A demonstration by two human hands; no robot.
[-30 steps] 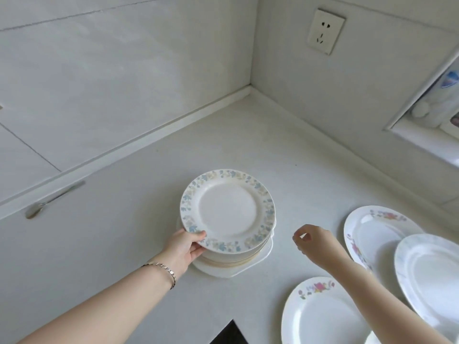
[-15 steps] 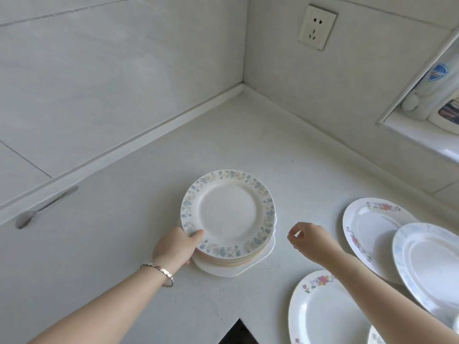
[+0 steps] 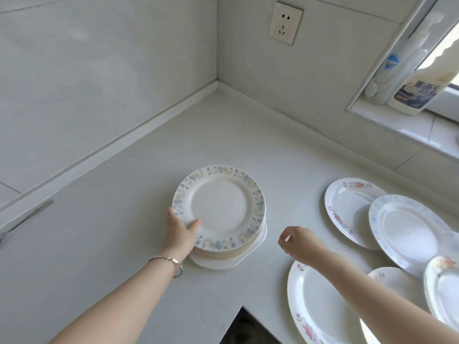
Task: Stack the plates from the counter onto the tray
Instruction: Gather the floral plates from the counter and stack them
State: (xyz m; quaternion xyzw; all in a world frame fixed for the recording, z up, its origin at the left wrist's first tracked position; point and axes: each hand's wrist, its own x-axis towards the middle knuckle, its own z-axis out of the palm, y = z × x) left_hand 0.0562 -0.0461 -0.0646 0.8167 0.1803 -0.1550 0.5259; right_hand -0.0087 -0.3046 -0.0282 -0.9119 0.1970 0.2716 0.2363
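A stack of plates sits on a white tray (image 3: 250,255) in the middle of the counter. The top plate (image 3: 219,206) has a blue and beige floral rim. My left hand (image 3: 180,232) holds the near-left rim of that top plate, thumb on top. My right hand (image 3: 296,242) hovers right of the stack, fingers loosely curled, holding nothing. Several more plates lie on the counter at the right: a pink-flowered one (image 3: 349,207), a pale blue-rimmed one (image 3: 407,232) overlapping it, and another flowered plate (image 3: 315,306) in front.
Walls meet in a corner behind the counter, with a socket (image 3: 285,22) above. A window sill at the right holds a detergent bottle (image 3: 417,88). A metal handle (image 3: 24,219) lies at the left. The counter edge has a dark gap (image 3: 243,328) at the bottom.
The top plate has come down flat onto the stack under my left hand. My right hand stays beside the stack, drifting slightly toward me.
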